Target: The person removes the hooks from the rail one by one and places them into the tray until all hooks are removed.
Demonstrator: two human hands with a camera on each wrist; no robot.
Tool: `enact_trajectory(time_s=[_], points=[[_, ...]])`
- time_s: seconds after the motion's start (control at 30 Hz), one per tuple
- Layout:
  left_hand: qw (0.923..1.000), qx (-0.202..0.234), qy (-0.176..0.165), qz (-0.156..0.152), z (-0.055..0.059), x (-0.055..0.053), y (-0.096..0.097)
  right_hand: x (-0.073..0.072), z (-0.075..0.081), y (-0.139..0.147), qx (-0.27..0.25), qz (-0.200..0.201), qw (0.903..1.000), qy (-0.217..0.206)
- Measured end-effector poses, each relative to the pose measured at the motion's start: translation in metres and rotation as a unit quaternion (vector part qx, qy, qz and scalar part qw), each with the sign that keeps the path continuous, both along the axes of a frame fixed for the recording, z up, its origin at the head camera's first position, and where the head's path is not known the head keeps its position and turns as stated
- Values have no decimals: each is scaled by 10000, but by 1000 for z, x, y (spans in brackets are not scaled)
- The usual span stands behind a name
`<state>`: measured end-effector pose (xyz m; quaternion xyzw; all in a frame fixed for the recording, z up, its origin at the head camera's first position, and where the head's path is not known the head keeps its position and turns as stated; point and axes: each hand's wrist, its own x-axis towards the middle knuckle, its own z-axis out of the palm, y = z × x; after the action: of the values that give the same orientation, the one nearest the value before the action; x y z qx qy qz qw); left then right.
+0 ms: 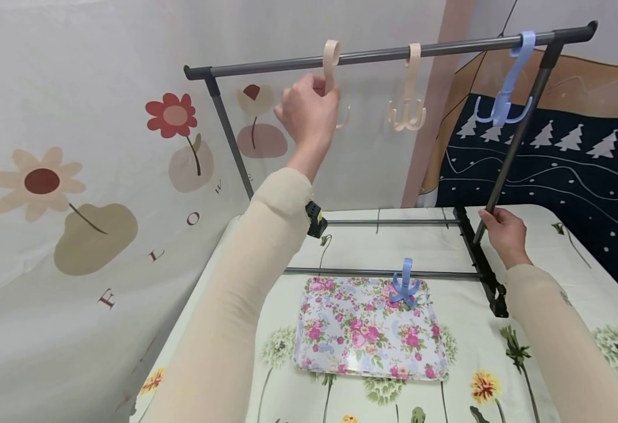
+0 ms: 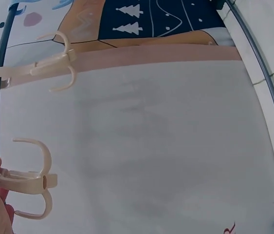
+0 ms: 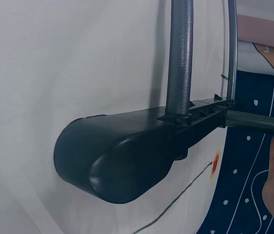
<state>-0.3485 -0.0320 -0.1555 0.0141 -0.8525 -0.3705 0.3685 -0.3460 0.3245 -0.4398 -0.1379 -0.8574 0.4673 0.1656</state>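
Observation:
My left hand (image 1: 311, 110) is raised to the top bar (image 1: 372, 56) of a grey rack and pinches a beige multi-prong hook (image 1: 331, 54) by its stem. The hook's curved top loops over the bar, and its prongs (image 2: 45, 181) show past the fingers in the left wrist view. Another beige hook (image 1: 408, 88) hangs farther right along the bar, and a blue hook (image 1: 503, 88) hangs close to its right end. Low on the rack's right upright (image 1: 517, 138), my right hand (image 1: 506, 236) grips the pole just above the black foot (image 1: 480, 264).
A folded floral cloth (image 1: 362, 329) with a shiny surface lies on the flower-print table cover (image 1: 282, 399). One more blue hook (image 1: 405, 285) rests on it. Two lower rods (image 1: 383, 222) join the rack's base. A printed curtain (image 1: 76, 329) hangs at left.

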Motion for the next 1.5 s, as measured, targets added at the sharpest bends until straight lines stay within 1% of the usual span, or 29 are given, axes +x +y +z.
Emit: enact_trajectory(time_s=[0.1, 0.2, 0.37, 0.47, 0.53, 0.63, 0.77, 0.87, 0.93, 1.1, 1.23, 1.4, 1.5], points=[[10000, -11, 58, -33, -6, 1, -3, 0, -1, 1, -1, 16, 10000, 14], [9998, 61, 58, -165, -13, 3, -6, 0, -1, 1, 32, 33, 10000, 62], [9978, 327, -155, -558, -30, 6, -11, 0, -1, 2, 38, 32, 9999, 112], [9933, 679, -348, -871, -41, 9, -14, 0, -2, 3, 43, 28, 9999, 121], [9882, 969, -431, -1103, -50, 11, -15, 0, -3, 3, 42, 28, 9999, 126], [9783, 1397, -506, -1445, -63, 14, -17, 1, -3, 2, 18, 43, 9999, 125], [9675, 1687, -662, -1766, -80, 18, -21, 2, -2, 1, -35, 45, 9999, 119], [9606, 1745, -879, -1977, -92, 19, -26, 2, -2, 0, -45, 48, 9999, 97], [9532, 1809, -1028, -2195, -100, 18, -30, 2, -2, 0, -37, 57, 9999, 89], [9364, 1922, -1319, -2624, -119, 19, -38, 3, -1, -1, -52, 71, 9999, 75], [9267, 1941, -1507, -2842, -135, 20, -42, 4, -1, -1, -53, 72, 9999, 56], [9160, 1946, -1832, -2993, -152, 23, -43, 4, -1, -1, -67, 51, 10000, 50], [9062, 1949, -2041, -3150, -162, 27, -44, 5, -1, -2, -88, 50, 9999, 36]])
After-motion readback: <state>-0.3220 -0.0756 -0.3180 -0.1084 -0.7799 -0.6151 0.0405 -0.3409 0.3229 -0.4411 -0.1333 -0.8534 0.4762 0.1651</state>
